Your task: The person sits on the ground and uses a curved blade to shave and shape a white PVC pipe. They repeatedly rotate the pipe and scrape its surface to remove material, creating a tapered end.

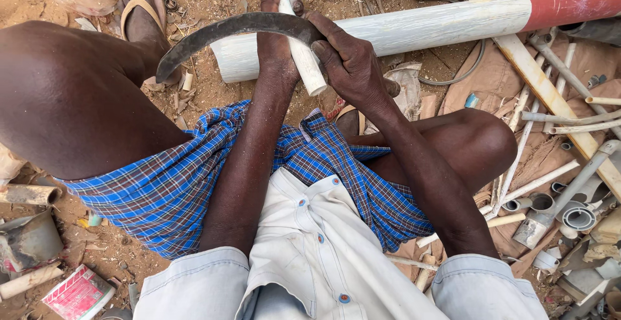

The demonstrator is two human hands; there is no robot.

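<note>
Down on the sandy ground, the left hand [275, 42] grips a thin white pipe [299, 51] lying over a thick white pipe [401, 32], while the right hand [352, 67] clasps a curved sickle [226, 32] across it; pipe scraps [556, 165] lie at right.

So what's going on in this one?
A seated person grips a thin white pipe in the left hand and holds a curved sickle blade against it with the right hand. The blade lies across the pipe, above a thicker white pipe with a red end on the sandy ground. More pipe scraps lie to the right.
</note>
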